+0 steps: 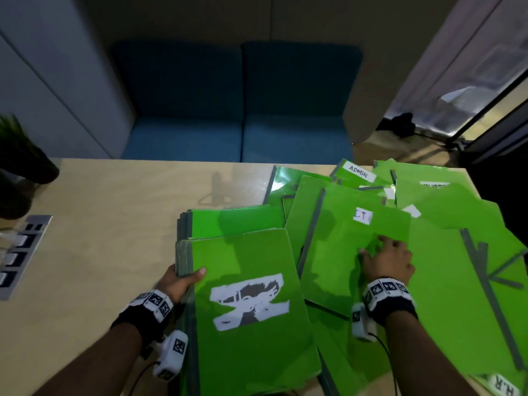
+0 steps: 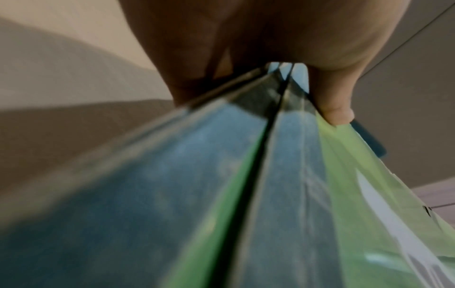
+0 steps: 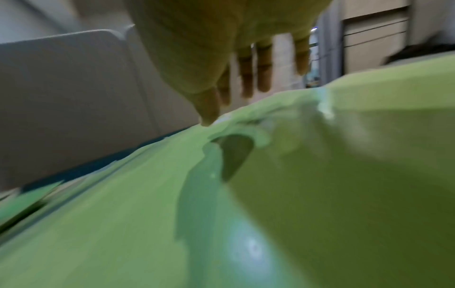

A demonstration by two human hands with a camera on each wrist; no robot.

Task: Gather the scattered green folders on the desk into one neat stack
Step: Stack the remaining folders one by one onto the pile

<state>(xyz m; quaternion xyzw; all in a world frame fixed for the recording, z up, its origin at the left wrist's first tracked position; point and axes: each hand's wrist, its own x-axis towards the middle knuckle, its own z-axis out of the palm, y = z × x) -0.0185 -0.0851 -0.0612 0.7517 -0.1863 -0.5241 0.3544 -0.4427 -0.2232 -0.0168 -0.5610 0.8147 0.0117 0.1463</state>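
Several green folders cover the right half of the desk (image 1: 114, 201). My left hand (image 1: 183, 278) grips the grey spines of a small stack of folders (image 1: 251, 304), thumb on top of the cover with the torn white label; the wrist view shows the thumb (image 2: 335, 109) pressing on the stack (image 2: 283, 175). My right hand (image 1: 385, 261) lies with straight fingers on the folder marked I.T (image 1: 351, 241). In the right wrist view its fingers (image 3: 251, 74) reach out just above the green covers (image 3: 320, 194). More folders lie fanned out behind, one marked ADMIN (image 1: 357, 172), and another stack (image 1: 234, 218) sits behind the gripped one.
A dark plant pot (image 1: 25, 172) stands at the desk's far left, with a grey socket panel (image 1: 20, 255) set into the desktop near it. A blue sofa (image 1: 237, 110) sits beyond the far edge. Bare wood shows across the left and middle of the desk.
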